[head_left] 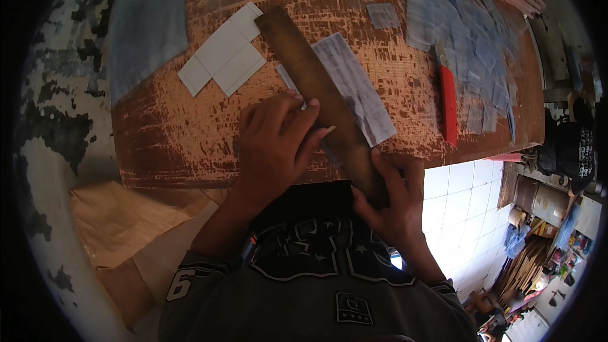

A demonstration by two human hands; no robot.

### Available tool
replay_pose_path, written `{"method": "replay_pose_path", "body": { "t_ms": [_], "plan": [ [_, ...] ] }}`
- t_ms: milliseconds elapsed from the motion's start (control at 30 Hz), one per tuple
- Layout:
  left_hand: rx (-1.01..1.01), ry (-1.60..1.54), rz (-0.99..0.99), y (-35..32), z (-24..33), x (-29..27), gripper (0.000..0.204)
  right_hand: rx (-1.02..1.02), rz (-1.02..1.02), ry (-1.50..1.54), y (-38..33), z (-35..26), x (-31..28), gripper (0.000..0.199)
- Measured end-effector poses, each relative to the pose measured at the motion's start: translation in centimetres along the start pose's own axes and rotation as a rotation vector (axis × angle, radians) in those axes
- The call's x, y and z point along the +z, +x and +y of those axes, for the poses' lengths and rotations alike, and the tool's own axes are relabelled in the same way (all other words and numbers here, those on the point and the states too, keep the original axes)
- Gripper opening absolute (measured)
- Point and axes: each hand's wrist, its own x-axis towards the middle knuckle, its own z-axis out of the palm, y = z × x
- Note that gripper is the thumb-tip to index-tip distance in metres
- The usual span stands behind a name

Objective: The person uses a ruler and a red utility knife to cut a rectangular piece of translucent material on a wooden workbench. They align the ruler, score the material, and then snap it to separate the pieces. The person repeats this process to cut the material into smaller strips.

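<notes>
A long, flat brown bar (315,82) lies slantwise across a small bluish-grey streaked sheet (354,85), hiding its middle. My right hand (398,193) grips the bar's near end by the table edge, thumb on one side and fingers on the other. My left hand (275,136) is bent over the bar's left edge, with thumb and fingertips pressed against it. Part of the sheet shows beside those fingertips; whether they also pinch it is hidden. Left of the bar's far end lies a white card template (223,50) with notched corners and thin lines.
A red-handled cutter knife (448,104) lies on the worn brown table (158,145) to the right. Beyond it spread many loose bluish pieces (468,44), with one small square (383,16) apart. A larger blue-grey sheet (149,25) covers the far left. Brown paper (130,221) lies below the left edge.
</notes>
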Motion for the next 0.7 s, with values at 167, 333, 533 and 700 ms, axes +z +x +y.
{"method": "replay_pose_path", "body": {
  "t_ms": [167,333,533,700],
  "plan": [
    [0.015,0.003,0.01,0.05,-0.02,0.04,0.043,0.002,0.003,0.009,-0.03,0.06,0.07,0.074],
    [0.013,-0.005,0.005,0.22,0.14,-0.1,0.042,-0.001,0.024,0.007,-0.21,0.07,0.31,0.075],
    [0.019,-0.003,0.01,0.2,0.13,0.03,0.042,-0.002,0.022,0.014,-0.22,0.08,0.28,0.075],
    [-0.013,0.001,-0.025,0.15,0.24,-0.04,0.042,-0.003,0.01,0.011,-0.1,0.05,0.09,0.074]
  ]
}}
